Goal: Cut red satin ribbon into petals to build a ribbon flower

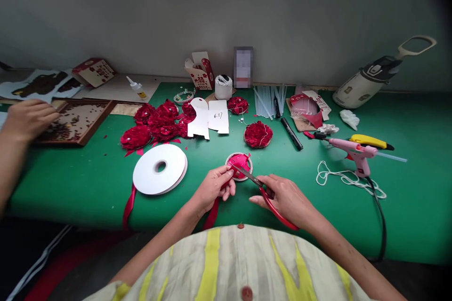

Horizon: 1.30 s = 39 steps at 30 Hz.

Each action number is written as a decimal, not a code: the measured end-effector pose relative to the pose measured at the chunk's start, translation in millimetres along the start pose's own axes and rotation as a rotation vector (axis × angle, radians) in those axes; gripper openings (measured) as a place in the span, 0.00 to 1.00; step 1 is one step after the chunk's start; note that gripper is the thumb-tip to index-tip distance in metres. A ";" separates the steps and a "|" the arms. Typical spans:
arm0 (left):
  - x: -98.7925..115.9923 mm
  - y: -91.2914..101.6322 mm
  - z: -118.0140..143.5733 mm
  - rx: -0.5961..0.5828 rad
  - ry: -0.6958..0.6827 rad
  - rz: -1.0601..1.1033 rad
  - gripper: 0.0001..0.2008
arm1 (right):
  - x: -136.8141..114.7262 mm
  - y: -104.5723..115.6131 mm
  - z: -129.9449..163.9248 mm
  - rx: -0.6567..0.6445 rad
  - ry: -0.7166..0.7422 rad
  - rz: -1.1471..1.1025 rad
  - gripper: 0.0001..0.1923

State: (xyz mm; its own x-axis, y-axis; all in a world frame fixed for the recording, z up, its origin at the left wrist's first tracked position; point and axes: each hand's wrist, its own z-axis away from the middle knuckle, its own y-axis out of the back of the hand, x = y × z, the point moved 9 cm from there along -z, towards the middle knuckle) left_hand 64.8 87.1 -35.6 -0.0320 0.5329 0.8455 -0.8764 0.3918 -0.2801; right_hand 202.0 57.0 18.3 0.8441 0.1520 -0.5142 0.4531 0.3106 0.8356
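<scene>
My left hand [216,186] pinches the end of a red ribbon [211,216], which hangs down over the table's front edge. In my right hand [282,197] is a pair of red-handled scissors [252,178], its blades pointing left at the ribbon by my left fingertips. Just behind the blades lies a round, pale-rimmed piece [240,156] with pink-red fabric inside, partly hidden by my fingers and the scissors. A white ribbon spool [148,171] rests to the left, red ribbon trailing from it. Behind the round piece sits a red fabric flower [258,134].
Several red flowers [164,120] are heaped at left, beside white card pieces [218,117]. On the right are a black marker [291,133], a pink glue gun [356,150], a yellow-handled cutter [370,141] and a bottle [363,82]. Another person's hand [30,120] is over a wooden tray [86,136].
</scene>
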 end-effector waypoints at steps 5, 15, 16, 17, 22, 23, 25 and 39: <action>-1.3 1.3 -1.0 0.001 0.007 0.007 0.15 | 1.1 -2.3 -1.8 -0.012 -0.016 -0.011 0.21; -1.6 -0.3 -0.9 -0.028 0.005 0.013 0.15 | -1.1 -5.0 -3.0 0.007 -0.005 -0.058 0.20; -1.5 -0.4 -0.8 -0.031 0.005 0.012 0.14 | -1.0 -4.9 -2.9 0.009 -0.006 -0.066 0.20; -1.6 -0.3 -0.7 -0.033 0.007 0.010 0.15 | -1.0 -4.9 -2.8 0.009 -0.006 -0.073 0.20; -2.0 0.0 -0.4 -0.037 0.013 0.010 0.14 | -2.1 -5.3 -2.1 0.011 -0.006 -0.089 0.20; -2.0 0.0 -0.3 -0.036 0.013 0.011 0.14 | -2.4 -5.5 -2.1 0.012 -0.005 -0.089 0.20; -2.3 0.1 -0.1 -0.034 0.013 0.011 0.14 | -2.7 -6.0 -2.3 0.013 -0.006 -0.093 0.20; -2.6 0.2 -0.1 -0.035 0.010 0.010 0.15 | -1.6 -8.9 -4.3 0.005 -0.012 -0.108 0.18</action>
State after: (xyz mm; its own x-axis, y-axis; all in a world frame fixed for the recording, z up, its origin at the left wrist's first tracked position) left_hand 64.8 85.8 -37.8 -0.0354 0.5442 0.8382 -0.8587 0.4125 -0.3041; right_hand 195.3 58.0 10.8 0.7933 0.1066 -0.5994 0.5434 0.3198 0.7762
